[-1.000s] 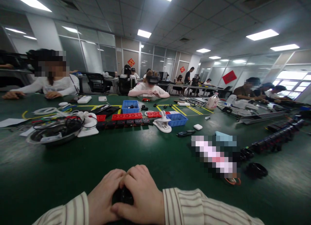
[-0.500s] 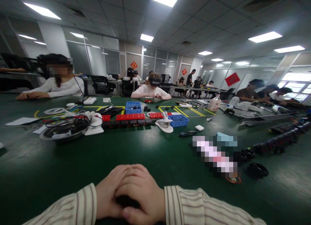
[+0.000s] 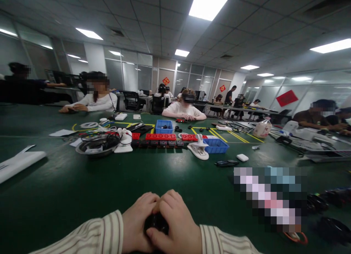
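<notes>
Close in front of me, my left hand [image 3: 137, 219] and my right hand [image 3: 179, 224] come together above the green table [image 3: 90, 188]. Between them shows a smooth, glossy black object [image 3: 156, 222], rounded on top; its kind I cannot make out. Both hands curl around it from either side, with the fingertips meeting over its far end. My right thumb lies across its near part. The underside and most of its outline are hidden by the palms and fingers.
Beyond the hands lie a metal bowl with cables [image 3: 95, 151], red blocks [image 3: 160, 136], a white clip [image 3: 199, 148] and blue bins [image 3: 216, 146], [image 3: 164, 127]. A white strip-like object [image 3: 22, 162] is left, a blurred-out pink item [image 3: 265, 199] right. A person [image 3: 183, 109] sits opposite.
My view has turned left. The hands have parted somewhat at the middle, so the black object between them now shows more. The right hand has shifted off the back of the left.
</notes>
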A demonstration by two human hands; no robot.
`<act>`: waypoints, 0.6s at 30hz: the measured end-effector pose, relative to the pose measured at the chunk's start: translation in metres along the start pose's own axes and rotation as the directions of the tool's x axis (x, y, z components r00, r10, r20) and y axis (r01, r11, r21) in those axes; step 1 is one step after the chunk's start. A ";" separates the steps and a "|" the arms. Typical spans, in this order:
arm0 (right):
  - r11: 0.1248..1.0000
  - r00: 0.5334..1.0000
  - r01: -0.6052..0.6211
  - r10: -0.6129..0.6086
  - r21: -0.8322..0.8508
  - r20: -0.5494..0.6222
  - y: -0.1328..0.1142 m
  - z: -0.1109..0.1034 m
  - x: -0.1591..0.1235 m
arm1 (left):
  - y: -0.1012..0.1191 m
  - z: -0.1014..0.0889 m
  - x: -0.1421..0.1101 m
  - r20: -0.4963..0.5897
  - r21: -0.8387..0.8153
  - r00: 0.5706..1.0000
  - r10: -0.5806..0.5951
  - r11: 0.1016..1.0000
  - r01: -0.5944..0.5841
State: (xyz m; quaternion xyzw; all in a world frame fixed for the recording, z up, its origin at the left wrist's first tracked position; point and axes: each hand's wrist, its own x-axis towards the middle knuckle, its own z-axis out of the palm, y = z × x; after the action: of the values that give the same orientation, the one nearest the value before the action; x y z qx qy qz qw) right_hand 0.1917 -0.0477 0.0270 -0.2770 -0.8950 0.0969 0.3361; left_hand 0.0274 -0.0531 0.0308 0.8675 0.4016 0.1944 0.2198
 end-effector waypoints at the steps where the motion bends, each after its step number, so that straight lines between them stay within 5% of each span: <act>1: 0.996 0.996 0.088 -0.087 0.026 -0.020 0.003 0.001 0.000 | -0.001 -0.001 0.001 0.003 -0.008 1.000 0.012 1.000 -0.012; 5: 0.906 0.909 0.415 -0.412 0.085 -0.058 0.013 0.010 0.002 | -0.008 0.002 0.001 0.009 -0.061 1.000 0.022 0.998 -0.022; 8: 0.894 0.901 0.431 -0.434 0.118 -0.008 0.015 0.013 0.004 | -0.019 0.011 -0.005 -0.018 -0.051 1.000 0.023 0.998 -0.023; 12: 0.932 0.940 0.336 -0.323 0.134 -0.109 0.012 0.005 0.005 | -0.025 0.022 -0.012 -0.128 0.039 0.991 0.031 0.999 -0.026; 15: 0.968 0.988 0.097 -0.066 0.234 -0.137 0.011 -0.003 0.004 | -0.019 0.022 -0.011 -0.182 0.076 0.983 0.004 0.997 0.010; 18: 0.946 0.983 -0.124 0.159 0.299 -0.095 0.011 -0.005 0.003 | -0.011 0.016 -0.008 -0.174 0.111 0.985 -0.013 0.993 0.033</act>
State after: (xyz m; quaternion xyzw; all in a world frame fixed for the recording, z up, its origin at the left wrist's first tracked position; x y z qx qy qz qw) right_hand 0.1981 -0.0369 0.0279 -0.2932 -0.8271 0.2352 0.4178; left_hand 0.0243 -0.0568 0.0106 0.8537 0.4397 0.2434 0.1366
